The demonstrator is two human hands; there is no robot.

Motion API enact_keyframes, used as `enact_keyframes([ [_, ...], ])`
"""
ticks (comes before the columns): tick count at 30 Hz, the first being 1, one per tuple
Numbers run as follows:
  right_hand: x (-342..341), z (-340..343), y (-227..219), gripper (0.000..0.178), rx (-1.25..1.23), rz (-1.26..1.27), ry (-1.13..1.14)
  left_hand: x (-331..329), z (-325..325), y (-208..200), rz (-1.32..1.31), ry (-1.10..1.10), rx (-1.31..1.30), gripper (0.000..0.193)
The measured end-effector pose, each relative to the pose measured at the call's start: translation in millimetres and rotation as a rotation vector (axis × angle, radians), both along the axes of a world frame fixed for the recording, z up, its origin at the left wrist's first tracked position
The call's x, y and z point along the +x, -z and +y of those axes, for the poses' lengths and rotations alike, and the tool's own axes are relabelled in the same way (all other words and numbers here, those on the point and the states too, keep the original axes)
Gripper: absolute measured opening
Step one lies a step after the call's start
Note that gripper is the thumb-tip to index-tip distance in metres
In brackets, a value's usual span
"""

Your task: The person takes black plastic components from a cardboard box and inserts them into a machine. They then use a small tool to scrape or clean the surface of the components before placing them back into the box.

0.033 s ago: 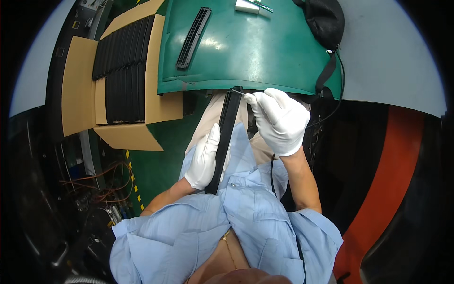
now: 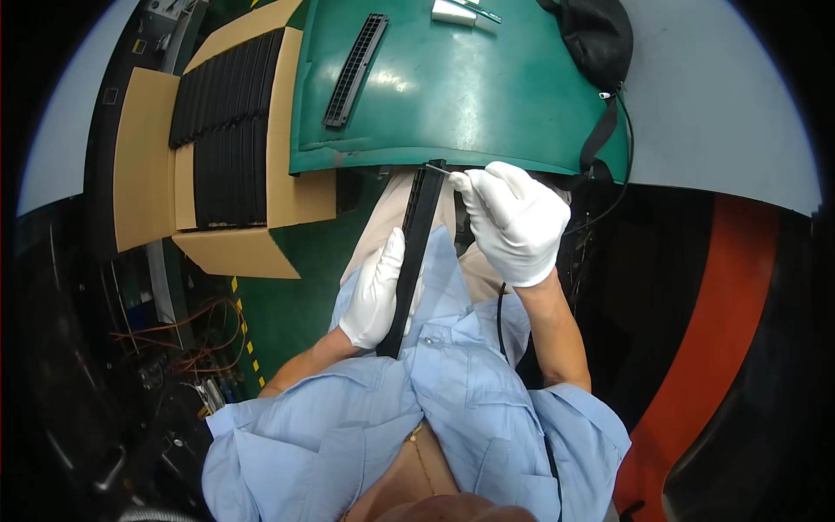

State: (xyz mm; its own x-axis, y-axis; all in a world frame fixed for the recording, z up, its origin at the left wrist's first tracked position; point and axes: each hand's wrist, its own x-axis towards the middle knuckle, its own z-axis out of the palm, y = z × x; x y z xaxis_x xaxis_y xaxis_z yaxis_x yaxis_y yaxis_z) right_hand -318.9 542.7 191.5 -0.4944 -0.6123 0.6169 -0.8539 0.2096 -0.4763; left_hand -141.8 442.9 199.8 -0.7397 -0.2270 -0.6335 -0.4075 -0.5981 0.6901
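Observation:
A long black plastic strip (image 2: 418,235) stands tilted in front of my body, its far end close to the green mat's front edge. My left hand (image 2: 377,291), in a white glove, is wrapped round its lower half. Slots run along the strip's left side. In its white glove, my right hand (image 2: 515,217) pinches a thin metal tool (image 2: 439,170), mostly hidden by the fingers. The tool's tip meets the strip's far end. A similar black slotted strip (image 2: 356,71) lies on the mat beyond my left hand.
At the left, an open cardboard box (image 2: 143,157) holds several black strips (image 2: 230,174). The green mat (image 2: 487,113) covers the table. A white block with a pen-like tool (image 2: 465,12) lies at its far side. A black bag (image 2: 596,39) with strap and cable sits far right.

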Motion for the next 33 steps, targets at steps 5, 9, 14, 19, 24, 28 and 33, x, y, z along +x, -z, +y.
enact_keyframes([
  [5,-3.9,-0.6,3.2,0.014,0.002,0.009,0.013,0.5,-1.9,2.3,-0.042,0.040,-0.023,0.056],
  [9,-4.8,1.1,10.3,0.016,-0.052,-0.082,0.022,-1.1,-3.4,-0.3,-0.041,0.080,-0.095,0.055],
  [14,-4.5,-5.4,-2.6,0.035,0.099,-1.290,-0.133,-3.7,-13.0,28.1,0.070,0.156,-0.403,0.055],
  [19,25.7,-16.9,0.4,0.042,0.059,-1.048,-0.208,-35.7,-29.9,37.6,0.222,-0.002,-0.431,0.057],
  [24,34.3,0.5,-27.2,0.057,0.238,-0.959,-0.274,-54.4,-28.7,12.7,0.244,-0.208,-0.581,0.069],
  [28,16.8,9.5,-14.8,0.013,0.210,-0.462,-0.320,-45.6,-24.3,10.8,0.192,-0.150,-0.506,0.078],
  [33,10.9,10.6,-12.0,0.018,0.296,-0.025,-0.367,-43.9,-18.2,10.7,0.150,-0.113,-0.491,0.081],
])
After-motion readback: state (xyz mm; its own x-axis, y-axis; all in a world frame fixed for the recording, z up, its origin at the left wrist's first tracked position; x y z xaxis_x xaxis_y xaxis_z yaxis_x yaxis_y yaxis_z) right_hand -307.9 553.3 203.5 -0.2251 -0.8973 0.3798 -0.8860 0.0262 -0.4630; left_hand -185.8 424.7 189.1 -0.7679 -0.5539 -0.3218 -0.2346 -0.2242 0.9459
